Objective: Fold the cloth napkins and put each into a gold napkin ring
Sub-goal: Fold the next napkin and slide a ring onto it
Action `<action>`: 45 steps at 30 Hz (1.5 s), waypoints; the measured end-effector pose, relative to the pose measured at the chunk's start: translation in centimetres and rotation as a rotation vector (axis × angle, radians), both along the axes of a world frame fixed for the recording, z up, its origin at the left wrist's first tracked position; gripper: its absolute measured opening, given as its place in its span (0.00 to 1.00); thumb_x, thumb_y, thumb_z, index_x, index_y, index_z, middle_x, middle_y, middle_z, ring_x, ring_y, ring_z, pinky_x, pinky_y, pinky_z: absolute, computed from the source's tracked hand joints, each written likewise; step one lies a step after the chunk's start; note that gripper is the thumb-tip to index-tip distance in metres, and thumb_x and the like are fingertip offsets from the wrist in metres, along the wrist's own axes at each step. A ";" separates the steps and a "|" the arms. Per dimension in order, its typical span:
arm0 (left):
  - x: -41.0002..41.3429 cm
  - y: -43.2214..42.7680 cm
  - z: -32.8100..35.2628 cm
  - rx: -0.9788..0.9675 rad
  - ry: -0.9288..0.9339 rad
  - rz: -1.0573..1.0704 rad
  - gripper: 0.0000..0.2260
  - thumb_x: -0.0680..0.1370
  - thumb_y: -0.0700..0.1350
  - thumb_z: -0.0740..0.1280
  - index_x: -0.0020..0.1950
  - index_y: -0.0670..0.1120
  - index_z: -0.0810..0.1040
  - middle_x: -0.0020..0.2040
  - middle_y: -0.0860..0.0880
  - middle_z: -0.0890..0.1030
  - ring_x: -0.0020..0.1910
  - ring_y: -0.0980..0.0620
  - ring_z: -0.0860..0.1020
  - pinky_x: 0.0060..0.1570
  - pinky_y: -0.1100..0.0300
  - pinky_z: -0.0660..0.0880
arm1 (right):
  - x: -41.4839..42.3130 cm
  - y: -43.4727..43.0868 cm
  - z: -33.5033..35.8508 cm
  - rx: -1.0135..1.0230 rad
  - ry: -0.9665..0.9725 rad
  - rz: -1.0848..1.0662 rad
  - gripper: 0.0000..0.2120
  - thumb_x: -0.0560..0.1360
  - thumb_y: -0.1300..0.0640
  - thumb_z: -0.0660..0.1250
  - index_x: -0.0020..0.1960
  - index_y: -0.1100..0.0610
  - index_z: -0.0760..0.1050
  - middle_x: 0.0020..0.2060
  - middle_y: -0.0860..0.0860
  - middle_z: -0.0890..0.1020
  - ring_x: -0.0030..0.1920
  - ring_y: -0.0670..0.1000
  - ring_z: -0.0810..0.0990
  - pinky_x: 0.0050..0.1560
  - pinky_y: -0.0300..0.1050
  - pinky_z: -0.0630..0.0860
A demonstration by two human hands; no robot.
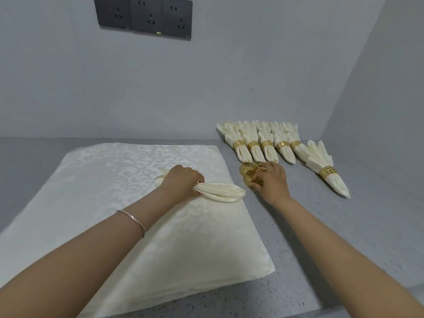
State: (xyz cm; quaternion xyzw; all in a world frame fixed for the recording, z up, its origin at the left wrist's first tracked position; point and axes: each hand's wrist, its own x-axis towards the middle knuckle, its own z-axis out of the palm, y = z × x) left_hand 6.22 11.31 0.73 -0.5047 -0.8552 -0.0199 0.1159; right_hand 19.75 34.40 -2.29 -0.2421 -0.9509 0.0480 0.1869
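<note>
My left hand (181, 181) grips a cream cloth napkin folded into a narrow bundle (220, 191), its pointed end aimed right, lying on a stack of flat cream napkins (114, 203). To the right, my right hand (271, 180) reaches into a small cluster of loose gold napkin rings (249, 172) on the grey counter, and its fingertips pinch one ring (257, 181). Behind them lie several finished napkins in gold rings (266, 145), in a row. One more ringed napkin (328, 173) lies apart at the right.
The grey speckled counter (344, 237) meets a pale wall at the back and another on the right. Dark wall sockets (144, 17) sit high on the back wall. The counter's front edge runs along the bottom right.
</note>
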 end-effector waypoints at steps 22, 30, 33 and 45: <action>0.9 -4.3 2.4 0.087 0.029 0.130 0.09 0.77 0.52 0.65 0.55 0.53 0.79 0.49 0.51 0.82 0.48 0.49 0.78 0.41 0.61 0.60 | -1.9 -11.3 2.0 -1.315 0.398 0.169 0.14 0.73 0.52 0.71 0.55 0.58 0.77 0.48 0.53 0.82 0.47 0.48 0.81 0.50 0.44 0.80; -0.5 -5.5 0.9 -0.017 -0.242 -0.001 0.37 0.68 0.62 0.73 0.72 0.54 0.65 0.66 0.55 0.75 0.63 0.51 0.74 0.60 0.57 0.66 | -1.3 -11.7 2.4 -1.334 0.371 0.170 0.08 0.74 0.67 0.67 0.53 0.68 0.75 0.39 0.59 0.82 0.29 0.47 0.83 0.33 0.35 0.80; -0.1 -4.7 0.4 0.113 -0.407 -0.082 0.33 0.67 0.60 0.75 0.68 0.53 0.68 0.60 0.55 0.78 0.57 0.52 0.76 0.53 0.60 0.70 | -1.3 -12.3 2.6 -1.349 0.387 0.187 0.02 0.74 0.68 0.67 0.47 0.65 0.75 0.38 0.59 0.82 0.29 0.47 0.83 0.33 0.35 0.80; -0.7 -5.0 1.8 -0.057 -0.437 -0.045 0.19 0.75 0.53 0.70 0.62 0.51 0.70 0.50 0.52 0.75 0.47 0.51 0.71 0.44 0.59 0.65 | 0.4 -11.9 2.2 -1.403 0.434 0.118 0.03 0.75 0.67 0.67 0.47 0.66 0.77 0.38 0.59 0.83 0.31 0.48 0.84 0.32 0.33 0.78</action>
